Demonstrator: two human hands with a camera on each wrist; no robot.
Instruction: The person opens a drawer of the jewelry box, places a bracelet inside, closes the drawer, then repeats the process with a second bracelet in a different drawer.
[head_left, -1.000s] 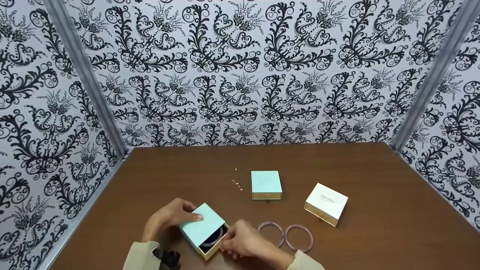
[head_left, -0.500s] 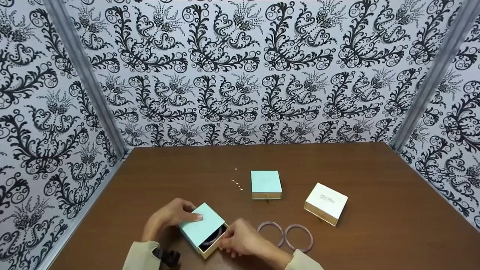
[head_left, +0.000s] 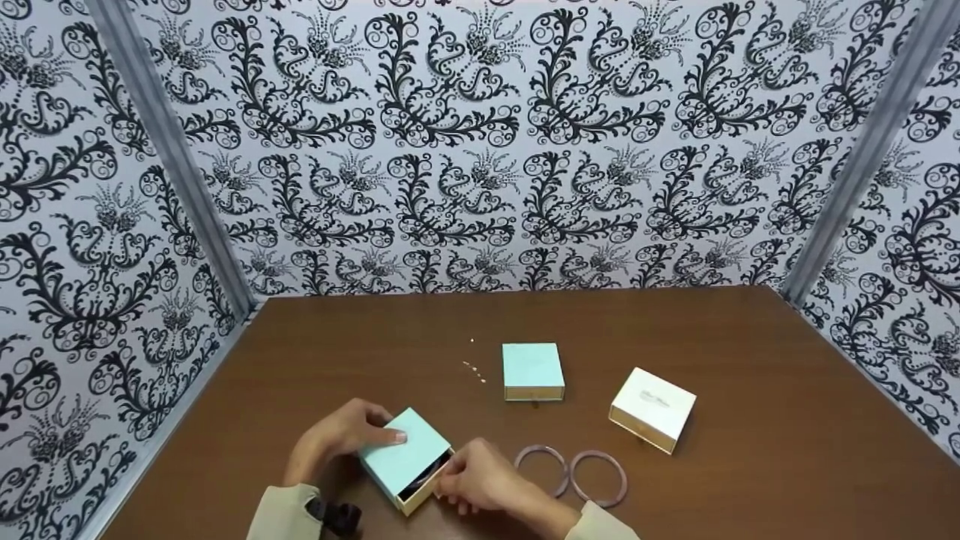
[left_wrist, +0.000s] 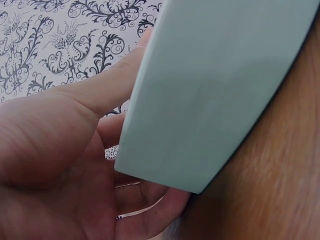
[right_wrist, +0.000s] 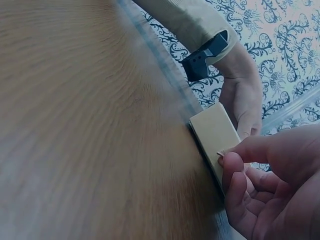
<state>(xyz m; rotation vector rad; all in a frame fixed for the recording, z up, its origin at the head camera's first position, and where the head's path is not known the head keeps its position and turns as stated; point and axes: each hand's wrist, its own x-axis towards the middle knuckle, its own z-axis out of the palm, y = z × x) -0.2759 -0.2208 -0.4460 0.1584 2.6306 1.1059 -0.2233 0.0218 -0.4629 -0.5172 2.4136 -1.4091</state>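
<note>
Plainly gripping the mint box (head_left: 411, 454) with the left hand (head_left: 346, 427), close to the cut-off near edge of the worktop (head_left: 360, 345), left of middle, with some fingertips hidden behind. Pinching a tiny tab (right_wrist: 220, 154) on its partly drawn-out cream drawer (right_wrist: 212, 125) with the right hand (head_left: 478, 472), barely revealing an arc of bangle (head_left: 430, 476) in the dark slit. Covering part of one loose bangle (head_left: 541, 448), beside another (head_left: 598, 453). Unable to read the print on the white box (head_left: 654, 405), towards the right edge.
</note>
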